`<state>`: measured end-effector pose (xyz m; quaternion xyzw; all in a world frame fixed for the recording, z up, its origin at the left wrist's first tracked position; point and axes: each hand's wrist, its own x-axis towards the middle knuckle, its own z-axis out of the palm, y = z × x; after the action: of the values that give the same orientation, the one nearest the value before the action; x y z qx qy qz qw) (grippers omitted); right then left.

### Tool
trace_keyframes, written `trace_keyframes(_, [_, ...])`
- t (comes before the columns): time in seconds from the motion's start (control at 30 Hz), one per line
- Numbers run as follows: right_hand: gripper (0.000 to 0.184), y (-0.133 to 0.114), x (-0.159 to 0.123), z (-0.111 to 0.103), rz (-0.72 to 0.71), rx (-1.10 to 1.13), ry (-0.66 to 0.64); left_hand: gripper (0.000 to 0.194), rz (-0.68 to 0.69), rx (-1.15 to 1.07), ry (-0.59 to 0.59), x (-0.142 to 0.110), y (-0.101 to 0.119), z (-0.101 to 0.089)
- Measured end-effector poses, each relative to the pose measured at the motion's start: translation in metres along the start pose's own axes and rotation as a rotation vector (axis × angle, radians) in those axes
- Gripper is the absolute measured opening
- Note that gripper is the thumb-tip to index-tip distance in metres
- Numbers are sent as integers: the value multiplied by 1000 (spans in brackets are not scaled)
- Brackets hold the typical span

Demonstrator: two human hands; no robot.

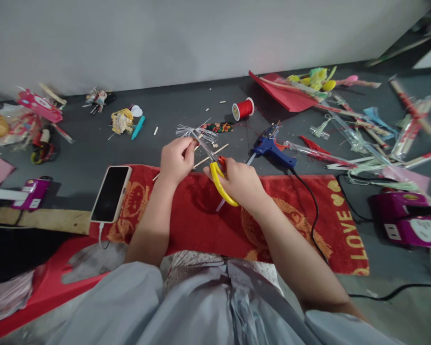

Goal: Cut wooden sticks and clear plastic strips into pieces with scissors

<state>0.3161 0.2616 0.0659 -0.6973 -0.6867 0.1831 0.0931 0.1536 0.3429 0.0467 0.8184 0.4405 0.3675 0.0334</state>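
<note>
My right hand (pixel 239 184) grips scissors with yellow handles (pixel 221 187). Their blades point up and left and reach the fingertips of my left hand (pixel 177 155). The fingers of that hand are closed in a pinch; what lies between them is too small to make out. Right behind the blade tips spreads a bunch of thin silvery-white strands (pixel 203 133); whether my left fingers hold it, I cannot tell. Thin wooden sticks (pixel 217 152) and small cut bits lie just beyond my hands. Below both hands is a red towel (pixel 197 215) with orange patterns.
A blue glue gun (pixel 275 149) with a black cord lies to the right. Behind my hands are a red thread spool (pixel 243 109) and patterned fabric (pixel 221 127). A phone (pixel 111 194) is at left, wrapped sticks (pixel 369 127) at right, and a purple power block (pixel 409 220) at far right.
</note>
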Motion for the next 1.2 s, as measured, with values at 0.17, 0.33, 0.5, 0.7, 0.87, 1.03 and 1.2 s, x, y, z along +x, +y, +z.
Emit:
trace_keyframes(0.17, [70, 1, 0, 2, 10, -17, 52, 28, 22, -33, -16, 1, 0, -2])
trace_keyframes(0.33, [69, 4, 2, 4, 8, 1, 63, 31, -3, -81, -61, 1, 4, -5])
trace_keyframes(0.5, [67, 5, 1, 3, -24, 14, 70, 30, -27, -98, -81, 1, 6, -8])
trace_keyframes(0.7, [68, 4, 1, 1, -29, 20, 49, 32, 5, -66, -66, 1, 5, -8])
trace_keyframes(0.87, [70, 4, 2, 1, -24, 47, 50, 31, 57, -10, -28, 0, 2, -6])
trace_keyframes(1.03, [69, 6, 3, 0, -33, 82, 43, 29, 67, 41, -20, -1, 1, -4])
trace_keyframes(1.2, [67, 6, 1, -3, -41, 81, 24, 28, 103, 86, 3, -2, -1, -3])
